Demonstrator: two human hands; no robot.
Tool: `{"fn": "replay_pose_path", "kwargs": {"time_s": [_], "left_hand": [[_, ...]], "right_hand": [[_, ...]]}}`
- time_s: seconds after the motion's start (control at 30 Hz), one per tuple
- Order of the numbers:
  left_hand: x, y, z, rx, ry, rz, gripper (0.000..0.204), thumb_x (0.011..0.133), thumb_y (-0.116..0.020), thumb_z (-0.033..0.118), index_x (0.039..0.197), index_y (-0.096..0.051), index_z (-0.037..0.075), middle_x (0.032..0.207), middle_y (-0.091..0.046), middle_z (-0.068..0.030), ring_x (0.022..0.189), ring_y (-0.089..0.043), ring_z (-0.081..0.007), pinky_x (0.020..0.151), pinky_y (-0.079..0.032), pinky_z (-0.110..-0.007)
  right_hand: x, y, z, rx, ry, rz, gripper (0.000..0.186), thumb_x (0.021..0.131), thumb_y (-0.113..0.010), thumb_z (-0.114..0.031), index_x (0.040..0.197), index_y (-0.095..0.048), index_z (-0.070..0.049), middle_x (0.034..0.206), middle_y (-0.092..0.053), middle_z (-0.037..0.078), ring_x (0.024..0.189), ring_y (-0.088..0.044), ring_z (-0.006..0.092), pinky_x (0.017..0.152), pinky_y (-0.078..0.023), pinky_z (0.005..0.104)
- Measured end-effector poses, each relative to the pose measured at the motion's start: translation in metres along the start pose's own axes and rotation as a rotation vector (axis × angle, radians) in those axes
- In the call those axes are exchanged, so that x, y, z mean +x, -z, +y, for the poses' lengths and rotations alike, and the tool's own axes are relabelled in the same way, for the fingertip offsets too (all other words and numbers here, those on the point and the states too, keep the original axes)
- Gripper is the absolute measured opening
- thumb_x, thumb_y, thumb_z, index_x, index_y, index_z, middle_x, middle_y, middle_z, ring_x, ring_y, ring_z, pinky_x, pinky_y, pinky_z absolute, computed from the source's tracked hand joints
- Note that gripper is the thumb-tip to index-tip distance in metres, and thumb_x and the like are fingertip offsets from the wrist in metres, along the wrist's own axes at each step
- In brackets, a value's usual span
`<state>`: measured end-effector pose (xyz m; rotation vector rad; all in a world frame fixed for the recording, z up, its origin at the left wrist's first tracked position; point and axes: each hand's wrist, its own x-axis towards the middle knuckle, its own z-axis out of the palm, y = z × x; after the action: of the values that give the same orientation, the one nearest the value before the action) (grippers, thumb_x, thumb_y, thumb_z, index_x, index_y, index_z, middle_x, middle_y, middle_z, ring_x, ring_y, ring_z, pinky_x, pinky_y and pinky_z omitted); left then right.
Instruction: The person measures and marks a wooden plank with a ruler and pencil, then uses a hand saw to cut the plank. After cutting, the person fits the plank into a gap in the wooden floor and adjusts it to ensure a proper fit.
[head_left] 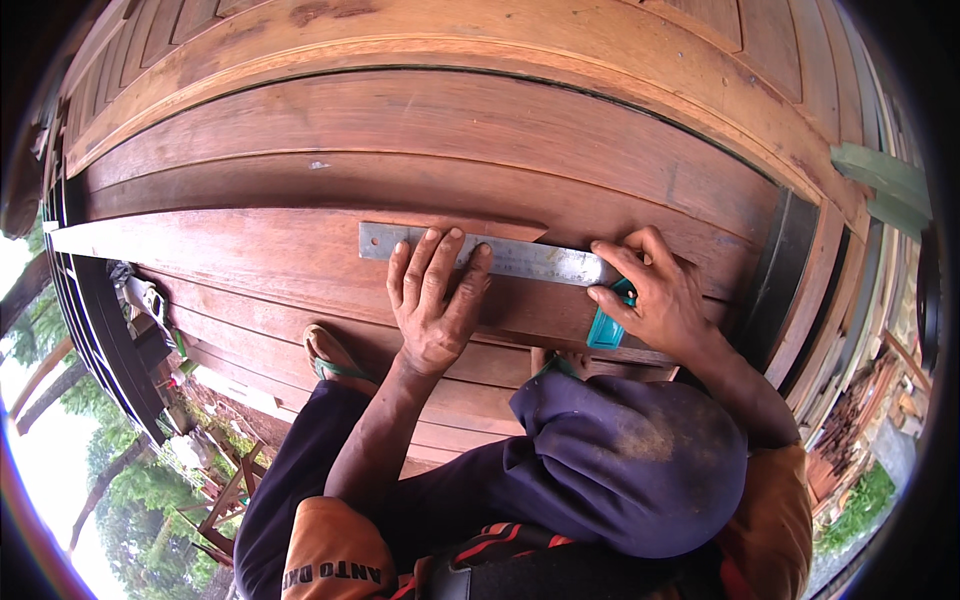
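A steel rule blade point(530, 258) with a teal handle point(606, 322) at its right end, apparently a square, lies along a long reddish wooden plank point(210, 230). A thin piece of wood point(510, 228) shows just behind the blade. My left hand point(437, 305) rests on the blade's left part, fingertips spread across it and pressing on the plank. My right hand point(655, 290) pinches the blade's right end and the teal handle between thumb and fingers.
Wooden panels point(440, 30) rise beyond the boards. A dark strip point(775, 280) and green objects point(880, 180) are at the right. My sandalled foot point(335, 355) and bent knee point(630, 460) are below the plank. Dark railings point(120, 340) stand at the left, with trees outside.
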<state>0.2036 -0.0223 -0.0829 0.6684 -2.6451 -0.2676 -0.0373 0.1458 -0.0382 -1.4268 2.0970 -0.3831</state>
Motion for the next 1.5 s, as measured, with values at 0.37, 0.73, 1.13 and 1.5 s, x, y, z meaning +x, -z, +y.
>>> {"fn": "replay_pose_path", "kwargs": {"time_s": [0.37, 0.73, 1.13, 1.5], "left_hand": [[-0.002, -0.003, -0.001, 0.034, -0.002, -0.009, 0.03, 0.091, -0.073, 0.021, 0.12, -0.076, 0.017, 0.137, -0.063, -0.0118, 0.133, -0.057, -0.0308, 0.117, -0.036, -0.053], [-0.003, -0.003, -0.001, 0.047, -0.018, -0.012, 0.03, 0.09, -0.074, 0.019, 0.12, -0.076, 0.015, 0.137, -0.063, -0.0137, 0.133, -0.055, -0.032, 0.116, -0.036, -0.054], [-0.001, -0.003, -0.002, 0.025, -0.02, 0.007, 0.029, 0.09, -0.074, 0.018, 0.118, -0.077, 0.015, 0.134, -0.064, -0.0138, 0.129, -0.058, -0.0322, 0.114, -0.038, -0.054], [-0.003, -0.004, -0.002, 0.035, -0.015, 0.011, 0.03, 0.09, -0.073, 0.019, 0.12, -0.076, 0.016, 0.134, -0.065, -0.013, 0.13, -0.059, -0.0319, 0.115, -0.037, -0.053]], "right_hand": [[0.003, 0.003, 0.002, 0.008, 0.044, 0.018, 0.046, 0.088, -0.079, -0.035, 0.129, -0.07, -0.016, 0.103, -0.057, 0.005, 0.08, -0.064, 0.0199, 0.065, -0.054, 0.0381], [0.005, -0.004, 0.01, 0.081, 0.107, 0.112, 0.045, 0.083, -0.082, -0.031, 0.125, -0.072, -0.02, 0.1, -0.059, 0.001, 0.08, -0.068, 0.0163, 0.065, -0.057, 0.0355], [0.008, 0.001, 0.01, 0.119, 0.093, 0.063, 0.047, 0.081, -0.084, -0.026, 0.126, -0.072, -0.014, 0.097, -0.058, 0.005, 0.077, -0.063, 0.0205, 0.066, -0.056, 0.0357], [0.015, 0.035, 0.005, 0.532, 0.017, 0.08, 0.038, 0.09, -0.075, -0.032, 0.119, -0.072, -0.007, 0.111, -0.054, 0.006, 0.084, -0.053, 0.0136, 0.068, -0.048, 0.0296]]}}
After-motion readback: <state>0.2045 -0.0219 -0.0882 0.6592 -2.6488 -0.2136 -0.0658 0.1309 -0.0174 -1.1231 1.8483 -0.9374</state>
